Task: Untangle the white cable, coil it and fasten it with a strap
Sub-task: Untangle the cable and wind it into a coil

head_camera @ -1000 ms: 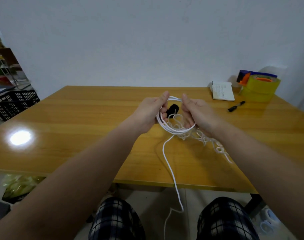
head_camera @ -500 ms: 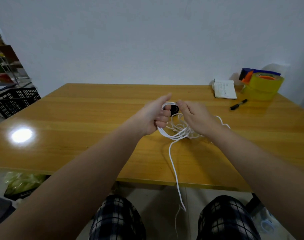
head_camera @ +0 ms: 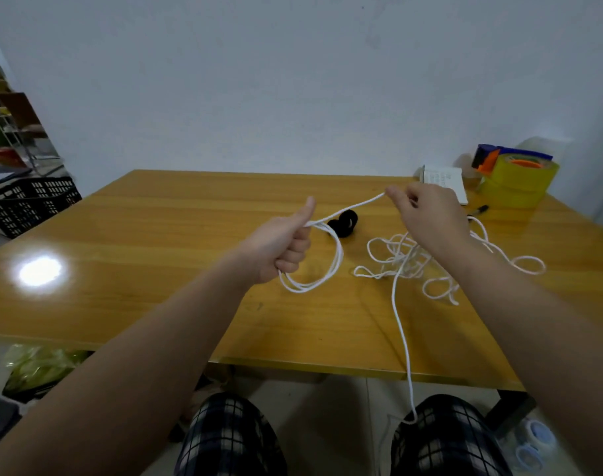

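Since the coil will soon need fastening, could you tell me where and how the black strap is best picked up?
Probably pinch the black strap across its curled ring, coming from above: it lies loose on the table, just beyond the cable coil the left hand holds.

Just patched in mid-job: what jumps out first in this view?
The white cable runs taut between both hands over the table: the left hand grips a few coiled loops, the right hand pinches the strand. The rest lies tangled under the right wrist, one strand trailing off the near edge. The black strap sits beyond the left hand.
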The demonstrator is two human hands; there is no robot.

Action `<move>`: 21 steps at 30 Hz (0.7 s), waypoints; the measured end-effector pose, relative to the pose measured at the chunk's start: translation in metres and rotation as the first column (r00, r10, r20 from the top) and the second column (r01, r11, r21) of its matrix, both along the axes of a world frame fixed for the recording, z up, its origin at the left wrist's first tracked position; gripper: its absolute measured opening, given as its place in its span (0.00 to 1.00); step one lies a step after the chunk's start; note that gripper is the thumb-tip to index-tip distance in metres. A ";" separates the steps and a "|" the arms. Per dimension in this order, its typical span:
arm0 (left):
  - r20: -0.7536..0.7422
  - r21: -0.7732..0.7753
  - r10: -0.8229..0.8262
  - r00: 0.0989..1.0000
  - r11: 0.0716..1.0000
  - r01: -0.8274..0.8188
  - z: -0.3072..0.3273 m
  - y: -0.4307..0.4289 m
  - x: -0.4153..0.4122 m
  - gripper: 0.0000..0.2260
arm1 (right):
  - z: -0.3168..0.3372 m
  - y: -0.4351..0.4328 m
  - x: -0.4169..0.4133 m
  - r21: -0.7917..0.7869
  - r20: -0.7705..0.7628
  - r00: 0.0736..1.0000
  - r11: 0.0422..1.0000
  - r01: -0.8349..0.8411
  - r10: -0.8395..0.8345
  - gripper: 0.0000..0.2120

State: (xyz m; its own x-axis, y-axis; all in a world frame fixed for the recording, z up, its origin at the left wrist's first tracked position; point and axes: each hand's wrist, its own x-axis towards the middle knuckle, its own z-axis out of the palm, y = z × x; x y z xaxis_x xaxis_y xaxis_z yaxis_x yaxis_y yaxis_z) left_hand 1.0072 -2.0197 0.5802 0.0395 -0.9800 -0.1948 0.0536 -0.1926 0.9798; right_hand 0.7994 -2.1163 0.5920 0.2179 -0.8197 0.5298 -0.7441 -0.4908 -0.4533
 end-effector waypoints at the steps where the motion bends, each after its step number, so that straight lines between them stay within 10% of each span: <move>1: -0.016 0.007 -0.068 0.998 0.998 0.068 0.003 0.003 -0.005 0.21 | -0.002 -0.001 0.000 0.006 0.010 0.999 0.999 0.034 -0.034 0.24; 14: 0.159 0.106 -0.353 0.922 0.934 0.340 0.017 0.013 -0.036 0.21 | 0.002 -0.005 0.011 0.059 0.216 0.955 0.979 0.195 -0.203 0.24; 17: -0.185 -0.086 -0.176 0.967 0.983 0.162 0.026 0.010 -0.036 0.19 | -0.003 -0.009 0.010 0.128 0.110 0.993 0.991 0.038 -0.052 0.24; 21: -0.610 -0.237 -0.020 0.793 0.959 -0.158 0.050 0.006 -0.010 0.23 | -0.010 0.001 0.001 0.242 -0.055 0.954 0.931 -0.274 0.295 0.18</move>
State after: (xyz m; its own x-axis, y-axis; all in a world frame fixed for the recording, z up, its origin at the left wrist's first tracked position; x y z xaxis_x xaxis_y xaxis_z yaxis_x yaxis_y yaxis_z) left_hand 0.9969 -2.0136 0.6306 0.0710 -0.9956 0.0605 0.6501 0.0922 0.7542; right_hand 0.8003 -2.1154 0.5818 0.4973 -0.8131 0.3026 -0.6308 -0.5784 -0.5173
